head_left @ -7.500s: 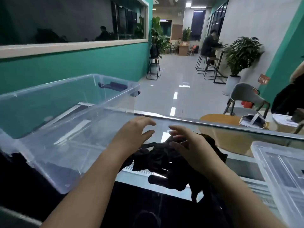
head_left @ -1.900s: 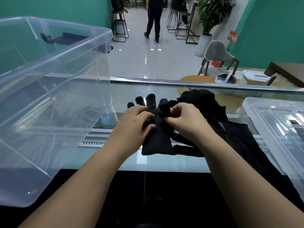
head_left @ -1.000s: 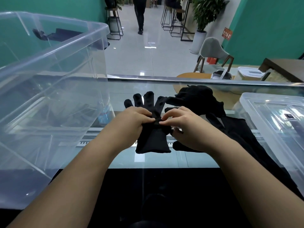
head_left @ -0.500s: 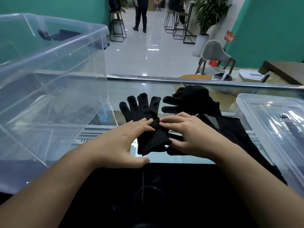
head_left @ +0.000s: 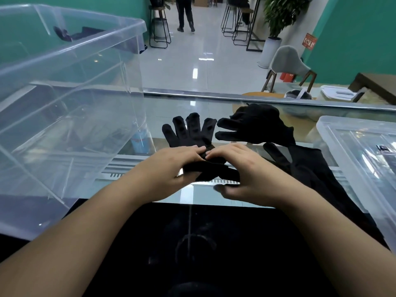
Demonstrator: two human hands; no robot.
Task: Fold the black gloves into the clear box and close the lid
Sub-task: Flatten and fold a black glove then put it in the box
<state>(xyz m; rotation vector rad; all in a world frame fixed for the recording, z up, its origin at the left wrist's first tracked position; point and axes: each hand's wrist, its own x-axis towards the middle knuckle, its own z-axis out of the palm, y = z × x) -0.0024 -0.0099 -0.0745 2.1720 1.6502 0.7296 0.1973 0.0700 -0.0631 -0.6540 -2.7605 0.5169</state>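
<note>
We see both hands working one black glove (head_left: pixel 194 133) that lies flat on the glass counter (head_left: pixel 171 108), its fingers spread and pointing away from us. The left hand (head_left: pixel 171 168) and the right hand (head_left: pixel 246 170) meet at the glove's wrist end, where the cuff is turned up toward the palm. Each hand pinches the doubled fabric between thumb and fingertips, the fingertips nearly touching above the fold. A second, crumpled black glove (head_left: pixel 257 125) sits just beside the first, to its right, and more black fabric (head_left: pixel 308 168) trails along the counter under the right forearm; it looks like further gloves, though we cannot be sure. The clear box (head_left: pixel 70 108) stands open at the left. Its clear lid (head_left: pixel 364 146) lies at the right edge.
</note>
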